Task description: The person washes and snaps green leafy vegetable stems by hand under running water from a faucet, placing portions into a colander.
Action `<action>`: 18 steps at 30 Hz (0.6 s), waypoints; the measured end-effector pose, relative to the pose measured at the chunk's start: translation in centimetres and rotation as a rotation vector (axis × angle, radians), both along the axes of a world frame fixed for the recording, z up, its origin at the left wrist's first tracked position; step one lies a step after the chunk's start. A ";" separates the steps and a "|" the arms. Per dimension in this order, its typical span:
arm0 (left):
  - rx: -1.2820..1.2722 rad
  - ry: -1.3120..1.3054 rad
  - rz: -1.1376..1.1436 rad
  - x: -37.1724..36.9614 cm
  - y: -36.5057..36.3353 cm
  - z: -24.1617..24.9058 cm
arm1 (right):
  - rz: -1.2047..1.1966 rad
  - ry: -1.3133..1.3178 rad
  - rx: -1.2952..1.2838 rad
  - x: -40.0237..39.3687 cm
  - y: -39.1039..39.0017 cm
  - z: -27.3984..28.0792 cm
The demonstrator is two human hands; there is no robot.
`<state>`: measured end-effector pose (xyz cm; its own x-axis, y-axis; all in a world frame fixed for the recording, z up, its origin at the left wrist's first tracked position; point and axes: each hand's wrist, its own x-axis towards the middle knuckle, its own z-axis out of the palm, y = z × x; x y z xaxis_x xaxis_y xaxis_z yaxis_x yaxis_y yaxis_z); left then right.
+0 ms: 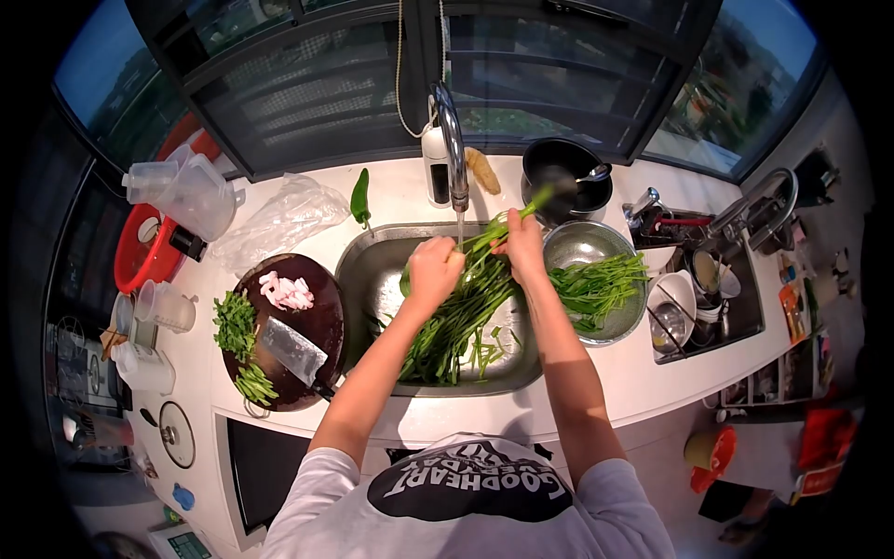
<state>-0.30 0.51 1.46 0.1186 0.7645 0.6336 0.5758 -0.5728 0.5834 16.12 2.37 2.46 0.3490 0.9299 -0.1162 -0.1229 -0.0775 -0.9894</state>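
Over the metal sink (368, 270), my left hand (436, 270) is closed on long green stems (456, 326) beneath the faucet (450, 140), where water runs. My right hand (523, 244) grips the upper part of the stems, to the right of the faucet. More stems and leaves lie in the sink below both hands. A metal colander (610, 240) with cut greens (596, 291) stands to the right of the sink.
On the left, a round dark board (307, 387) holds a cleaver (291, 350), pale meat pieces (286, 291) and chopped greens (236, 326). A green pepper (360, 197), plastic bag (279, 224), white bottle (436, 168), black pot (566, 177) and second sink with dishes (745, 317) surround the main sink.
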 end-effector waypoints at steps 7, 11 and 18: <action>-0.437 -0.281 -0.060 -1.2 0.2 0.8 | 0.283 -0.066 0.117 1.1 0.0 0.4; -0.375 -0.090 -0.170 -0.5 0.3 2.4 | 0.374 -0.095 0.157 0.0 -0.3 0.8; -0.312 0.147 -0.125 -0.4 0.6 1.7 | 0.471 -0.160 0.197 -0.1 -0.1 -0.1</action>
